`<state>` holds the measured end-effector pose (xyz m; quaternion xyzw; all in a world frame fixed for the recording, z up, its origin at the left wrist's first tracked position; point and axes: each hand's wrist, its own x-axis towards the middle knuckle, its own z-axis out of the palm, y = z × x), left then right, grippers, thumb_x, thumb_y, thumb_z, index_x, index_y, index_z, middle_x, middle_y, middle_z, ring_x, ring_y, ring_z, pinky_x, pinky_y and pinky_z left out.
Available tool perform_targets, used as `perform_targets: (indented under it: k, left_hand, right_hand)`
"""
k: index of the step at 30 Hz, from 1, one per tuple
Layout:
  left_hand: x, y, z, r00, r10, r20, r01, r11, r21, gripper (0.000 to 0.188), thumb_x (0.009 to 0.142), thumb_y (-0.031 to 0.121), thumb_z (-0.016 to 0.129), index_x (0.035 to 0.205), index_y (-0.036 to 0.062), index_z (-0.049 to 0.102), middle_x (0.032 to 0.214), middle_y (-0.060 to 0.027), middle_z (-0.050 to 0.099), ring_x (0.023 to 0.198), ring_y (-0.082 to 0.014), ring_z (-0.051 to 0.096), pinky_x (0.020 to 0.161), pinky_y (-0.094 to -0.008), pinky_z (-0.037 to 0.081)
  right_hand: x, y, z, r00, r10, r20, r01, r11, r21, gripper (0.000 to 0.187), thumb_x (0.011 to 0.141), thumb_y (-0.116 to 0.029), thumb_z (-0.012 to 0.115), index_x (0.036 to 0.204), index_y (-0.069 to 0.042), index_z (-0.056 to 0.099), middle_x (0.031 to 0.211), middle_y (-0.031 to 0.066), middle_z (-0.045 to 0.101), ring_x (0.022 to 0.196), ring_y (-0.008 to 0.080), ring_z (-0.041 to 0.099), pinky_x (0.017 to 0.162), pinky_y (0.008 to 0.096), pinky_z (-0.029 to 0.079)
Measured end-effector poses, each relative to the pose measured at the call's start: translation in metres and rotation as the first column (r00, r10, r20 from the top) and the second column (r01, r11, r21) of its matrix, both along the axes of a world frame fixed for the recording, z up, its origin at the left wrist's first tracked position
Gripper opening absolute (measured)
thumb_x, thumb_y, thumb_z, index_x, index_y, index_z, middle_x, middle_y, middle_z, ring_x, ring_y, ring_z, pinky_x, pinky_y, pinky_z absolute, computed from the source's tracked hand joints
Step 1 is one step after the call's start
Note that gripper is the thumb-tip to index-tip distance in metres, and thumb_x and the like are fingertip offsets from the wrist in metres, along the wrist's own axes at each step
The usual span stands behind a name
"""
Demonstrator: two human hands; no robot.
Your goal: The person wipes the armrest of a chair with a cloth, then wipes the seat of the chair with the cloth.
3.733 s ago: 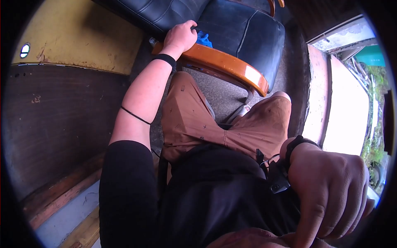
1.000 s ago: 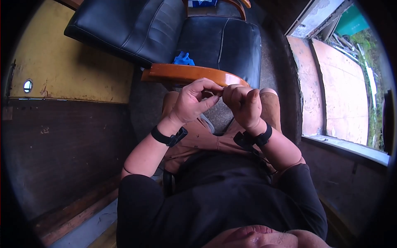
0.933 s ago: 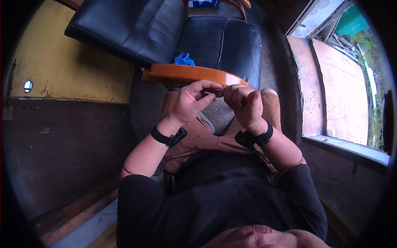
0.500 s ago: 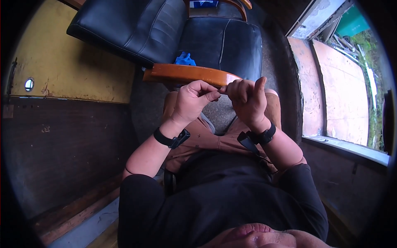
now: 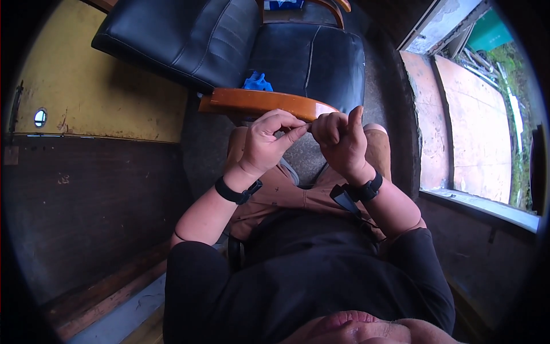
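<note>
My left hand [image 5: 264, 143] is closed in a pinch, thumb and forefinger pressed together. Whatever lies between those fingertips is too small to make out. Right beside it, my right hand [image 5: 342, 140] has its fingers curled and its thumb raised away from them. The curled forefinger meets the left fingertips, and its grip is partly hidden. Both hands are over my lap, close to the near wooden armrest [image 5: 263, 102] of a black padded chair [image 5: 281, 63]. A crumpled blue glove-like thing [image 5: 258, 82] lies on the seat behind that armrest.
A yellow panel [image 5: 103, 86] above a dark wooden board [image 5: 86, 200] stands on the left. On the right, a window opening [image 5: 470, 120] has a pale sill [image 5: 481, 209]. A blue and white package [image 5: 283, 4] sits beyond the far side of the chair.
My left hand has shifted very slightly to the right, its fingertips still against the right forefinger. The right hand's fingers have moved a little; its thumb stays raised.
</note>
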<state>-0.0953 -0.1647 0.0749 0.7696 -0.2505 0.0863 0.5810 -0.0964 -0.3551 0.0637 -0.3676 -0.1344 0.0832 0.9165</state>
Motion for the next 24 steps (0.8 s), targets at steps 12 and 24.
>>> perform_targets:
  k: [12,24]
  left_hand:
    - [0.036,0.046,-0.02,0.985,0.04,-0.169,0.008,0.962,0.272,0.011,0.095,0.012,0.073,0.095,0.002,0.067,0.086,-0.0041,0.068,0.08,-0.0114,0.067,0.074,-0.0244,0.054]
    - [0.028,0.025,-0.009,0.961,0.026,-0.274,0.021,0.986,0.167,0.02,0.092,0.011,0.076,0.111,0.0036,0.072,0.092,-0.0034,0.072,0.084,-0.0123,0.069,0.078,-0.0244,0.056]
  right_hand:
    - [0.011,-0.009,-0.013,0.953,-0.05,-0.299,0.02,0.994,-0.105,0.064,0.105,-0.063,0.041,0.064,-0.014,0.038,0.061,-0.0022,0.031,0.055,0.0137,0.028,0.052,0.0294,0.024]
    - [0.028,-0.006,-0.003,0.812,0.031,-0.583,0.1,0.977,0.19,0.067,0.104,-0.069,0.032,0.068,-0.013,0.037,0.067,-0.001,0.031,0.056,0.0113,0.031,0.057,0.0277,0.033]
